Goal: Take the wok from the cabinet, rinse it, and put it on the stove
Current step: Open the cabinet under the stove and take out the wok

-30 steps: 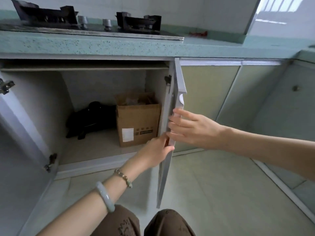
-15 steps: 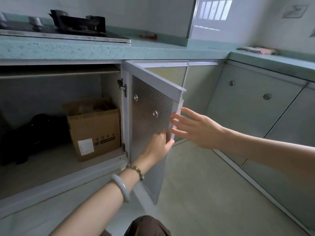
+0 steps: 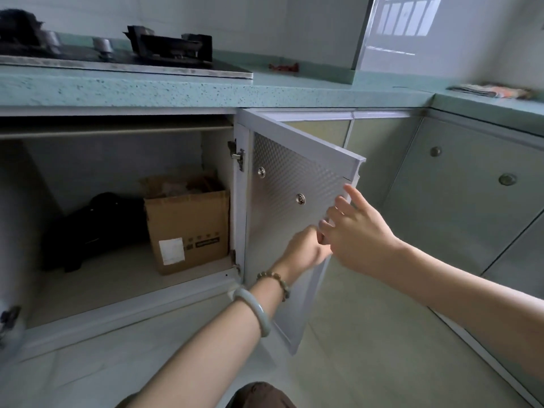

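Observation:
The cabinet under the green counter stands open. A dark, rounded object point(image 3: 88, 228), which may be the wok, lies in shadow at the back left of its floor. The black gas stove point(image 3: 170, 51) sits on the counter above. My left hand point(image 3: 306, 248) rests against the perforated inner face of the right door point(image 3: 282, 184), near its free edge; my right hand hides its fingertips. The straight fingers of my right hand point(image 3: 353, 231) touch that same edge from the outer side. Neither hand holds anything.
A cardboard box point(image 3: 188, 228) stands in the cabinet, right of the dark object. The left door point(image 3: 11, 328) hangs open at the lower left. Closed cabinet fronts point(image 3: 471, 195) run along the right. A folded cloth point(image 3: 494, 91) and a small red item point(image 3: 284, 67) lie on the counter.
The right door has swung further open towards the right, with both hands following its edge. The view turned right and then partly back.

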`<state>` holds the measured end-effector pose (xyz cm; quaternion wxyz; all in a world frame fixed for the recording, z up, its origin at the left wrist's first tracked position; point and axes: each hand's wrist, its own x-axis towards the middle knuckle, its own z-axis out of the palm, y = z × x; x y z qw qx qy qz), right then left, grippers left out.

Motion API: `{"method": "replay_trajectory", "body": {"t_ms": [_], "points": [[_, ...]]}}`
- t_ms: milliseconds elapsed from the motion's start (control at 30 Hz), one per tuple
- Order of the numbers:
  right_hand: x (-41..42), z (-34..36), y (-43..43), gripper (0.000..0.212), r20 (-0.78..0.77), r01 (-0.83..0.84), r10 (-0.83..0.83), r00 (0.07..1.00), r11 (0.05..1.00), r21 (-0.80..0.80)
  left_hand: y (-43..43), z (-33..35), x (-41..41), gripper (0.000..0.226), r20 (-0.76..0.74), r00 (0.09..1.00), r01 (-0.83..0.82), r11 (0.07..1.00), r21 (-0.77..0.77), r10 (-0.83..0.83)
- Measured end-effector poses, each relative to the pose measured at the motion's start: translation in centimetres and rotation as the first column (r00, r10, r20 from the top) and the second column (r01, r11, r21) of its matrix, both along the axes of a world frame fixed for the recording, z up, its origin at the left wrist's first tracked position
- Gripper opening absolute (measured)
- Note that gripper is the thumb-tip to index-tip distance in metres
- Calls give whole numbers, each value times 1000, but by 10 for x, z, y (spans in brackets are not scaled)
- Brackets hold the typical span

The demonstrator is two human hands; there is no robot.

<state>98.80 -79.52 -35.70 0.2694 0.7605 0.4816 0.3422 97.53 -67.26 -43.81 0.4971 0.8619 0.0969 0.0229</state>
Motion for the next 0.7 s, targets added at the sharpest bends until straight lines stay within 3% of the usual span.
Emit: {"method": "replay_trajectory", "body": {"t_ms": [67, 167, 233, 333, 467, 567, 700], "points": [[-12, 3, 20, 12, -132, 60, -46, 990, 993, 100, 18, 0, -4, 13, -41, 998, 48, 993, -112, -53], [-33, 12, 49, 31, -441, 102, -24, 897, 983, 153, 57, 12, -42, 17, -136, 991, -22, 995, -98, 9], [-41, 14, 66, 43, -647, 113, 21, 762, 980, 164, 87, 13, -69, 20, -144, 988, -70, 993, -93, 56], [-45, 5, 95, 54, -855, 127, 142, 498, 964, 234, 138, 9, -119, 35, -270, 934, -305, 914, -266, 233], [-42, -22, 130, 53, -958, 171, 241, 158, 948, 267, 186, 4, -189, 31, -223, 838, -542, 712, -446, 498], [-38, -45, 154, 51, -959, 260, 274, -78, 934, 246, 216, -4, -232, 25, -222, 761, -597, 524, -608, 610], [-37, -78, 185, 43, -896, 340, 292, -335, 924, 173, 254, -23, -272, 29, -210, 660, -609, 350, -712, 722]]}}
